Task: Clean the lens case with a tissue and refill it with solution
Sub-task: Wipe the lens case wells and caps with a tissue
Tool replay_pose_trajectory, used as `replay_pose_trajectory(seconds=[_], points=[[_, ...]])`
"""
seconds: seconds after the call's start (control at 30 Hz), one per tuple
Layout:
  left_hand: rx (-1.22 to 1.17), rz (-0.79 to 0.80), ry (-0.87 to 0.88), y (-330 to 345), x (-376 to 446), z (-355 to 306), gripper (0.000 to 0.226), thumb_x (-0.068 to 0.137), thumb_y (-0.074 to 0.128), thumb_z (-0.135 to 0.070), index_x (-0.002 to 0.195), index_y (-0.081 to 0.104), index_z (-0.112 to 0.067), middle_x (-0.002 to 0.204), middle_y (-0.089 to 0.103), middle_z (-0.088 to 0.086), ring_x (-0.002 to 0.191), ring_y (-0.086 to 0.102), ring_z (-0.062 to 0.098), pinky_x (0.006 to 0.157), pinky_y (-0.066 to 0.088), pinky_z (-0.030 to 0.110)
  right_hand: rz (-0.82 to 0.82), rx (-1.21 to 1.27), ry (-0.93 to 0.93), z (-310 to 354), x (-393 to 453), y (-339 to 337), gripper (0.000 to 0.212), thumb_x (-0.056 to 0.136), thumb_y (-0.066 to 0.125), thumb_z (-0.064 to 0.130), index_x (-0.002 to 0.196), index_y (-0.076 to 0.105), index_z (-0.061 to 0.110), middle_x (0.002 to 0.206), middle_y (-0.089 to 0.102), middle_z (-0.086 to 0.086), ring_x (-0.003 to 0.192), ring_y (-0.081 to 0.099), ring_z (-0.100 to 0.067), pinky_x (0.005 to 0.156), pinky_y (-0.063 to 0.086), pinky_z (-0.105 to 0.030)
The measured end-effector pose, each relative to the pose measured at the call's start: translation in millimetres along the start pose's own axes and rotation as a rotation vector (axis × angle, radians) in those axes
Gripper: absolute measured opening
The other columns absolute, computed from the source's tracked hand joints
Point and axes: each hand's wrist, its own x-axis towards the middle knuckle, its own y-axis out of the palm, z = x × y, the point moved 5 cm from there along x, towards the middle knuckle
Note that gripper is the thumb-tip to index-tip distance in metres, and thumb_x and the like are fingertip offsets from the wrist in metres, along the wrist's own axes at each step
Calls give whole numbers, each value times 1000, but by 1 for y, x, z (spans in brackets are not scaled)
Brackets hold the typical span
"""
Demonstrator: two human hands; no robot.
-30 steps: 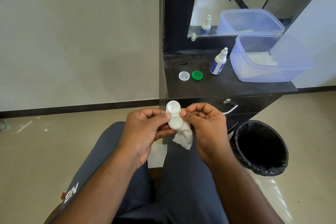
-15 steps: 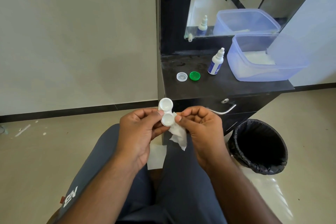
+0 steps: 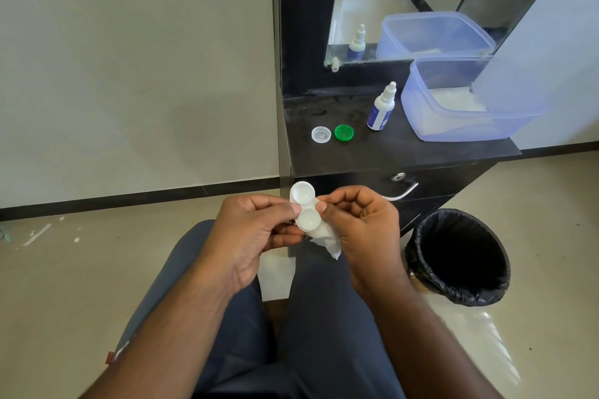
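The tissue (image 3: 325,238) has slipped from the wells to bunch under the case (image 3: 304,209), so the wiping looks about finished, with both hands raised over the lap, left hand (image 3: 256,230) pinching the case's side and right hand (image 3: 363,223) fingers curled, clamping the tissue.

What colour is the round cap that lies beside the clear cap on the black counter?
Green: the round plastic cap, seen clearly in the head view.
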Motion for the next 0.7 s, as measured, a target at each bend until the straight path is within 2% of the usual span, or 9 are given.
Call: replay_pose_trajectory(seconds=[0.13,0.23,0.4,0.5,0.7], points=[[-135,-99,55,-1,-1,0,5,81,70,-2,85,73,0,77,74,18,62,71,23,57,60,28,9,18,-30,3,-1,1,14,76,73,0,79,67,11,82,74,-7,82,71,-23,70,59,-37],[-228,-156,75,1,-3,3,3,82,69,-2,83,71,-1,78,75,15,66,73,24,57,58,26,7,47,-35,4,-2,3,15,76,72,-3,78,67,10,80,74,-5,81,71,-19,73,59,-33],[-242,-128,69,9,-8,7,5,83,67,-1,86,71,2,80,75,17,71,74,25,61,58,26,-52,118,-55,2,-2,-1,19,77,71,-5,76,68,14,79,73,-7,80,71,-22,72,57,-30],[-284,-174,101,9,-10,7,5,83,68,-3,84,71,1,81,75,17,73,74,26,65,59,28,-54,134,-69,1,-7,1,15,77,71,-5,79,68,9,82,74,-8,81,71,-21,71,56,-27],[-278,-149,104,11,-8,7,6,83,68,-4,85,72,0,83,75,17,75,73,26,65,59,28,-74,183,-35,-1,-4,0,12,76,70,-7,81,68,4,82,74,-11,80,71,-25,72,57,-33]])
